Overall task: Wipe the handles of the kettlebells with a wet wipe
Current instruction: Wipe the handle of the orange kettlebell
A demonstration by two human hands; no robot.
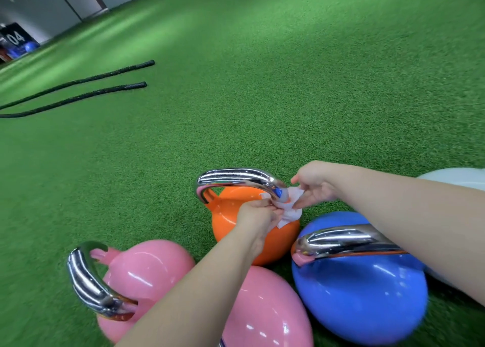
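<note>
An orange kettlebell with a chrome handle stands on the green turf. A white wet wipe is wrapped round the right end of that handle. My left hand pinches the wipe from below and my right hand pinches it from the right. Closer to me are a pink kettlebell with its chrome handle at the left, a second pink kettlebell, and a blue kettlebell whose chrome handle runs under my right forearm.
Two black battle ropes lie on the turf at the far left. A white rounded object shows at the right edge behind my right arm. Grey walls and a dark numbered board stand at the far left. Green turf stretches ahead.
</note>
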